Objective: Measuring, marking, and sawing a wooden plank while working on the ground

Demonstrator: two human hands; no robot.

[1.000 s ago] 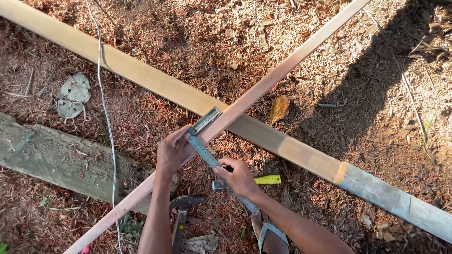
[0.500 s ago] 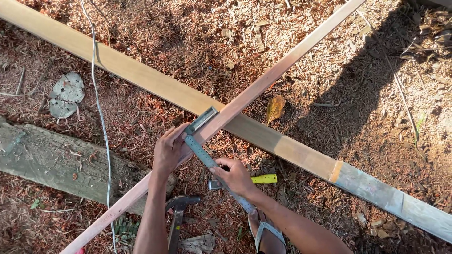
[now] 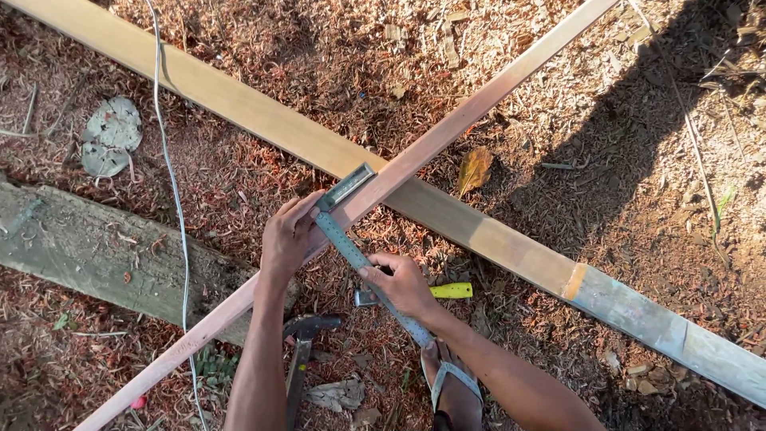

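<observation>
Try square (image 3: 355, 239), flat metal, lies across the narrow pale wooden strip (image 3: 447, 132) over a wider plank (image 3: 239, 104). Left hand (image 3: 289, 239) pins its stock; right hand (image 3: 407, 283) clasps the blade. Hammer (image 3: 307, 331) at six o'clock, on wood shavings.

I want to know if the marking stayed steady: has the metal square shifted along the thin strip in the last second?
No. The metal square sits at the same crossing of the thin strip and wide plank.
</observation>
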